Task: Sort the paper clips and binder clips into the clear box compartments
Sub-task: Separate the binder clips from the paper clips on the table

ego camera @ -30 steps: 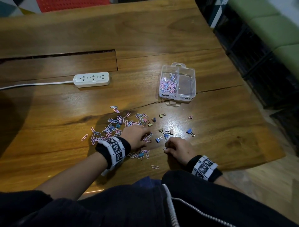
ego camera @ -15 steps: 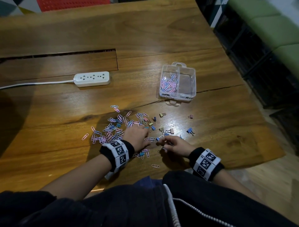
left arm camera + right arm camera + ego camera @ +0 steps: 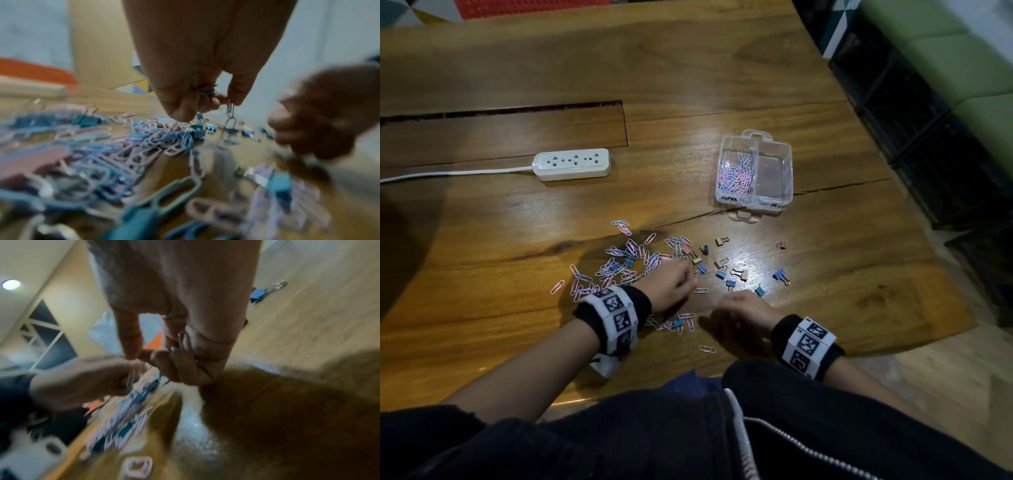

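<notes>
On the counter (image 3: 482, 240), both hands have closed in over the loose clips since a second ago, so gathering continues. Left hand (image 3: 671, 286) pinches a paper clip (image 3: 230, 108) hanging lengthwise downward; right hand (image 3: 743, 308) curls around clips (image 3: 185, 344). Beyond them, the box (image 3: 774, 202) holds paper clips in its left compartment.

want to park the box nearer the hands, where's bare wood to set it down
Bare wood lies between the power strip and the clear box, and right of the blue binder clip toward the table edge. It is crowded ahead of the left hand, among the paper clips.
</notes>
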Demonstrator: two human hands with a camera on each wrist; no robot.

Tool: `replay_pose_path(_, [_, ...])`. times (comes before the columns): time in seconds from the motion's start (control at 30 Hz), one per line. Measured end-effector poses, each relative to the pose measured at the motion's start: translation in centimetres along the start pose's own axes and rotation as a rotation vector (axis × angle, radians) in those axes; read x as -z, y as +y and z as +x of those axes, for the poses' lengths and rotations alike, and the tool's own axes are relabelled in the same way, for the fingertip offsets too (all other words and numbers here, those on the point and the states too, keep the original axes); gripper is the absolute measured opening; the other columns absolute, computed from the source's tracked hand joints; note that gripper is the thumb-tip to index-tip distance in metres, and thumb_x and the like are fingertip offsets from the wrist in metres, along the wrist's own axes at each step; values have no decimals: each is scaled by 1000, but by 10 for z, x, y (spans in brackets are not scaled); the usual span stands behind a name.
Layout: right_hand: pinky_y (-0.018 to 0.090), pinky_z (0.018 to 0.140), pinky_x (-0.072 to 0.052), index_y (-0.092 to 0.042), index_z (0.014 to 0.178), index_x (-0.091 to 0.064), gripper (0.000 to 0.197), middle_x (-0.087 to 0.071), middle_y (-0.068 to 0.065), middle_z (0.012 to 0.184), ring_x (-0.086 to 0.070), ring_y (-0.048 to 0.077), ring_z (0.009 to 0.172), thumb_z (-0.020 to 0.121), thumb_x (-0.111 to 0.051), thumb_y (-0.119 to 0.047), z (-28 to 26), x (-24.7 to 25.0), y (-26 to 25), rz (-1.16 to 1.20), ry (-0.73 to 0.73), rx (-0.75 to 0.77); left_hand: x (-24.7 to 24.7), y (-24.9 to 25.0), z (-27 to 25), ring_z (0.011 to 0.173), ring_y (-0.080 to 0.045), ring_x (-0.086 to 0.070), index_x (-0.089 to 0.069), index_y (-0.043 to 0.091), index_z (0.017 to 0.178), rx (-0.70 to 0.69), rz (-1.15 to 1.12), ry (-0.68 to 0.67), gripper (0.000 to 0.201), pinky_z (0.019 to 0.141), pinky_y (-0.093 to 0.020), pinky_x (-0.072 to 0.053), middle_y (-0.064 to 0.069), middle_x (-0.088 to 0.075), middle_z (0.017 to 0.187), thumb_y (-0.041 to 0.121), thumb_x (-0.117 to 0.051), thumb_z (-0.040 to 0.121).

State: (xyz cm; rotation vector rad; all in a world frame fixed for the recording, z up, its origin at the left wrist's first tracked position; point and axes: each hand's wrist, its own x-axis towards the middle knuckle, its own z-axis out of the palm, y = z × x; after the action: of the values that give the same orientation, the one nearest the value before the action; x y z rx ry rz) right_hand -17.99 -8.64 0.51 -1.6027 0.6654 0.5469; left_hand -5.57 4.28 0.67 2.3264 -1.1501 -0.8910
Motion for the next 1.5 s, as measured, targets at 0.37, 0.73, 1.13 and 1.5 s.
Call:
replay_pose_path(0.37, [30,99,-39,-6,119,-51,36,-48,9,122,-47,23,114,87,-56,-22,8,-24,13,-917,-72,208,19,-12,-5,43,-10,-57,-51,9,83,378,-1263,-30,17,39,-19,-47,-8,-63,66,-8,-53,84])
replay_pose_path(0.73, [14,46,-33,-16,85,-54,28,-46,0,69,-42,6,53,93,-35,3,12,7,-6,272,67,73,-7,-1,-14,67,-7,-47,-55,18,78,141,-141,-214,14,56,-13,-36,8,-49,72,23,-68,80])
replay_pose_path(1.13, [36,88,-47,-15,92,-57,14,-61,5,99,-56,20,92,83,-62,-25,34,-14,-14,-564,247,189,-21,9,-17,105,-26,-55,-61,7,104,5,320,-273,25,89,-35,-48,-11,-58,115,23,-62,85])
replay_pose_path(1.5, [30,85,-43,-11,90,-49,3,-52,9,105,-50,18,91,91,-49,-14,28,-6,-19,-712,202,176,4,2,-2,73,-16,-54,-63,5,86,114,-110,-179,14,58,-18,-42,-4,-57,80,20,-61,86])
